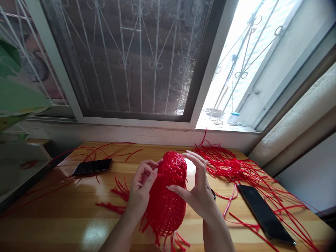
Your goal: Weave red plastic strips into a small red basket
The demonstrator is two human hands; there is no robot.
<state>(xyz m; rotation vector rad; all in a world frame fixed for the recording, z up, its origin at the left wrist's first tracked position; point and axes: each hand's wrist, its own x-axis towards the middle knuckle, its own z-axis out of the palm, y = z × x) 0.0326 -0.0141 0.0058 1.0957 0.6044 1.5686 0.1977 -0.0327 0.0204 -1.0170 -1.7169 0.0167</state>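
Observation:
A woven red plastic basket stands in the middle of the wooden table, with loose strip ends sticking out at its lower left and bottom. At its upper left side, my left hand is closed, thumb and forefinger pinching a thin red plastic strip that runs across the weave. My right hand is at the right side, its thumb and fingers spread apart. The right thumb is over the front of the weave and the fingertips are by the upper rim; whether they touch it I cannot tell.
A heap of red strips spreads over the right of the table. One black phone lies at the right, another phone at the left among loose strips. Behind is a barred window; a curtain hangs at the right.

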